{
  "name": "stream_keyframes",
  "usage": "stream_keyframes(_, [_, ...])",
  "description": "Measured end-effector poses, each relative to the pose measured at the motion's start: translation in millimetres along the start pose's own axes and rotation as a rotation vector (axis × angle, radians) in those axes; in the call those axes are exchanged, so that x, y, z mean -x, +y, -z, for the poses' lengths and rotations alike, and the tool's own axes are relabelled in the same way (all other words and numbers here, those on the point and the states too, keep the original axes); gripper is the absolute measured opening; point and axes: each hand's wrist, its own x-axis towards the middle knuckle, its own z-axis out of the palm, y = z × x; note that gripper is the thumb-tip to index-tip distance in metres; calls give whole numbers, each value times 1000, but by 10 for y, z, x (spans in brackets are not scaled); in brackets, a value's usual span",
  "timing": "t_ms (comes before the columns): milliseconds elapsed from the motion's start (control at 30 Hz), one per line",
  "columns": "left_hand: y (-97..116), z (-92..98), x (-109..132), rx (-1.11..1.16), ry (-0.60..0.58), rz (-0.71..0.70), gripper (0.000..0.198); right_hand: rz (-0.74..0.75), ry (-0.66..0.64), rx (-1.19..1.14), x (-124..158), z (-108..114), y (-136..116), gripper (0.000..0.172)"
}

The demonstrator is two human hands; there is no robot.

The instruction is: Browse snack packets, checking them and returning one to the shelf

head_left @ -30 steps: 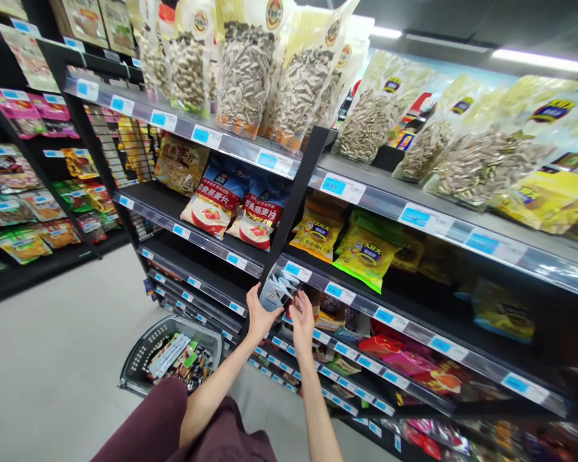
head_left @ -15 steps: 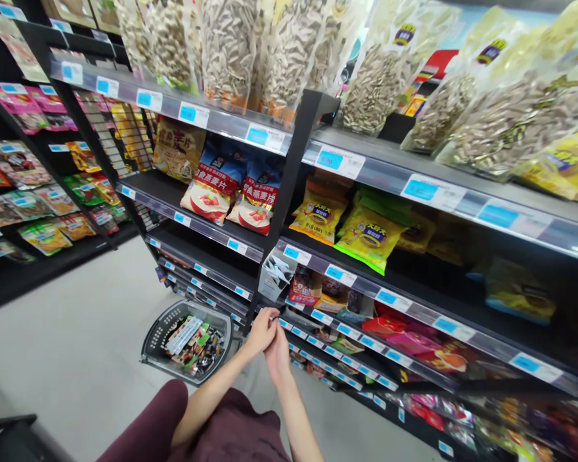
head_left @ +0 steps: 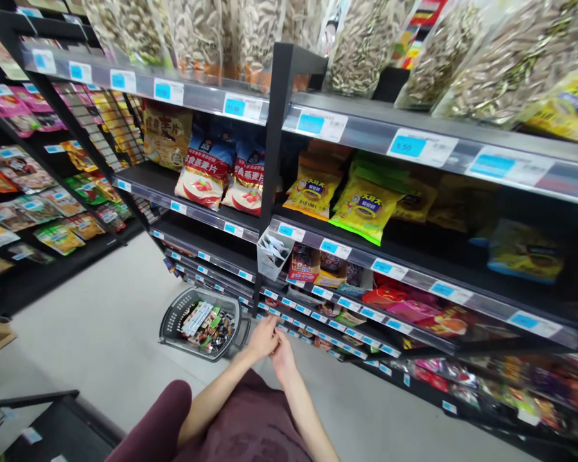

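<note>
- Left hand [head_left: 264,338] and right hand [head_left: 283,352] meet low in front of the shelf edge, fingers touching each other. Something small may be pinched between them; too small to tell, so the grip on either hand can't be called.
- Nearest things: the price-tag strips [head_left: 318,319] on the lower shelves just beyond the fingertips, and the clear tag holder box [head_left: 273,253] clipped to the shelf rail above, well apart from the hands.
- Basket [head_left: 202,323] sits on the floor just left of the hands; dark perforated plastic, oval, full of small wrapped packets.
- To handle a thin tag well: pinch by the edges, keep it flat, line it up with the rail groove before pressing.
- Materials: black metal shelving, glossy plastic strips with blue labels, crinkly foil snack bags [head_left: 365,206] in yellow and green, clear seed pouches [head_left: 361,45] up top, smooth pale floor [head_left: 101,333].
</note>
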Motion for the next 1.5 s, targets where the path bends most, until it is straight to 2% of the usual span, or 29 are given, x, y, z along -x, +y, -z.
stream_keyframes(33, [40, 56, -64, 52, 111, -8, 40, -32, -18, -46, 45, 20, -66, 31])
stream_keyframes(133, [202, 336, -392, 172, 564, -14, 55, -114, -64, -186, 188, 135, -240, 28])
stream_keyframes(167, [252, 446, -529, 179, 676, -8, 62, -123, -63, -204, 231, 197, -266, 27])
stream_keyframes(233, [318, 639, -796, 202, 799, 3, 83, -150, -19, -221, 305, 351, -256, 25])
stream_keyframes(333, [325, 774, -1087, 245, 814, 27, 110, -208, 75, -264, 375, 608, -148, 20])
stream_keyframes(500, [314, 700, -1283, 215, 854, 163, 94, -182, 152, -314, 430, 887, -118, 21])
stream_keyframes(700, [508, 690, -1423, 155, 849, 366, 86, -117, 196, -420, 504, 1029, -304, 33])
stream_keyframes(867, [476, 705, -1451, 120, 817, 340, 97, -150, 205, -442, 518, 1107, -220, 32])
stream_keyframes(967, [352, 634, -1330, 106, 819, 301, 103, -179, 198, -440, 542, 1130, -146, 33])
stream_keyframes(1067, [213, 404, -968, 140, 825, 274, 81, -214, 197, -439, 583, 1150, -99, 33])
stream_keyframes(1100, [174, 292, -784, 184, 779, 256, 70, -228, 196, -440, 594, 1155, -85, 32])
stream_keyframes(1133, [142, 168, -574, 240, 702, 236, 61, -244, 194, -438, 601, 1156, -70, 31])
stream_keyframes(1233, [100, -199, 102, 461, 294, 169, 43, -284, 190, -409, 597, 1118, -7, 22])
stream_keyframes(1300, [103, -375, 464, 545, 106, 172, 32, -334, 195, -360, 595, 1028, 39, 15])
stream_keyframes(1400, [76, -497, 731, 668, -57, 266, 29, -447, 136, -295, 686, 758, 46, 17])
stream_keyframes(1433, [45, -511, 760, 714, -83, 328, 35, -460, 74, -277, 751, 636, 16, 21])
stream_keyframes(1500, [-46, -528, 783, 805, -104, 482, 46, -383, -136, -218, 913, 369, -95, 31])
